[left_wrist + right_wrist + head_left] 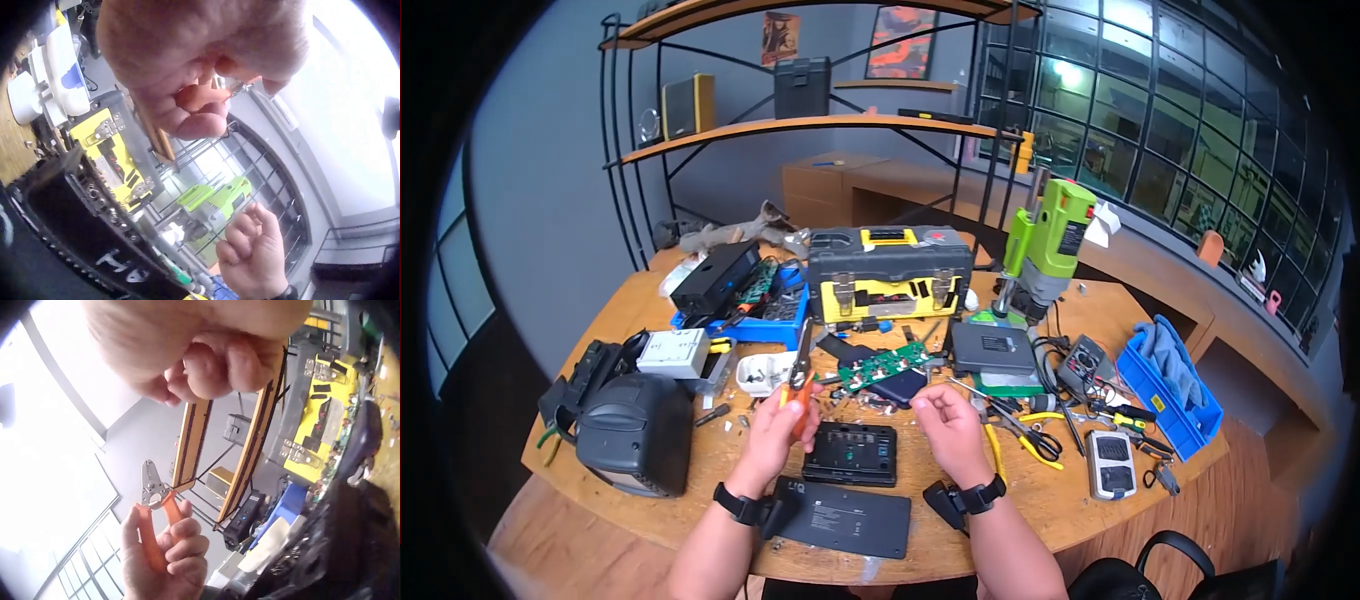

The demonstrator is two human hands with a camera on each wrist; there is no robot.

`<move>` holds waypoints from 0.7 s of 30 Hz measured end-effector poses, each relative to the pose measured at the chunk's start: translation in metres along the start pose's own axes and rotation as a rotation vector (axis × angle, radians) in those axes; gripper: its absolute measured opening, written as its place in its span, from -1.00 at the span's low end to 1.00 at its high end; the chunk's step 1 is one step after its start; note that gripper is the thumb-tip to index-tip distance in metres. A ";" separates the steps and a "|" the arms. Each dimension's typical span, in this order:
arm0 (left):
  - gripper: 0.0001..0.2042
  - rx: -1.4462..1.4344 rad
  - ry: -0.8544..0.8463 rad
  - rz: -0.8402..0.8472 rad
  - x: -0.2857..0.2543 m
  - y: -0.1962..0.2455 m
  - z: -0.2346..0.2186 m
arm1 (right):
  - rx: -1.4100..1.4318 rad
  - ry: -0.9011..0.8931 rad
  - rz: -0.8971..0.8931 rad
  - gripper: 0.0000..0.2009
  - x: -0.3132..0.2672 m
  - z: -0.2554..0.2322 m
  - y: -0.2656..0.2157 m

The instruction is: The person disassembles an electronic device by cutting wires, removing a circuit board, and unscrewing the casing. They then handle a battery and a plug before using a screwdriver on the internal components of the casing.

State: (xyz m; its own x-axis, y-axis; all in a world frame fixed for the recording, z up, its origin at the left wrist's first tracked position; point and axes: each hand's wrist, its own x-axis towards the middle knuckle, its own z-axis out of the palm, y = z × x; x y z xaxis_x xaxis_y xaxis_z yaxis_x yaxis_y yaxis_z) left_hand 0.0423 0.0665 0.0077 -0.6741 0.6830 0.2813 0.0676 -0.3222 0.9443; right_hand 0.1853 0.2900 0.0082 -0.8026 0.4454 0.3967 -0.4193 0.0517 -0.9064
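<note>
In the head view my left hand (768, 440) grips orange-handled wire strippers (798, 402), jaws upward, above the table. The right wrist view shows my left fingers wrapped around the handles of these wire strippers (150, 540), their metal jaws raised. My right hand (952, 432) is held up to the right, fingers curled, thumb close to the index fingertip; no object shows between them. Between and below the hands lies an opened black device housing (850, 465). Nearer me is a dark flat cover panel (840, 520) with printed text. A green circuit board (888, 366) lies beyond the housing.
A black-and-yellow toolbox (890, 270) stands behind the parts, a green drill press (1055, 240) to its right. Pliers (1040, 445) and a blue bin (1170, 385) lie right. A black welding helmet (635, 430) and blue tray (770, 328) sit left.
</note>
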 end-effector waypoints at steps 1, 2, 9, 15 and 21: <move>-0.41 -0.004 0.002 -0.001 0.000 0.005 0.005 | -0.026 -0.048 0.005 -0.94 0.002 0.006 -0.004; -0.43 -0.014 -0.021 0.027 0.001 0.003 0.006 | -0.030 -0.058 0.013 -0.94 0.004 0.012 -0.002; -0.58 -0.057 -0.150 -0.027 -0.007 0.010 -0.003 | -0.092 -0.011 0.006 -0.95 -0.006 0.025 0.026; -0.64 -0.276 -0.232 -0.206 -0.020 0.021 0.007 | -0.053 -0.035 -0.083 -0.93 -0.021 0.028 0.023; -0.66 -0.224 -0.170 -0.203 -0.027 0.016 0.028 | -0.141 -0.136 -0.162 -0.88 -0.025 0.030 0.013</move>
State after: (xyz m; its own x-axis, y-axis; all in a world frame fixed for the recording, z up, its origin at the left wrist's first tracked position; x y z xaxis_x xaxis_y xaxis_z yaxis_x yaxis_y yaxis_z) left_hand 0.0815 0.0613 0.0201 -0.5238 0.8413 0.1335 -0.2313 -0.2913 0.9282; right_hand 0.1867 0.2527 -0.0092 -0.7838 0.2971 0.5454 -0.4912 0.2409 -0.8371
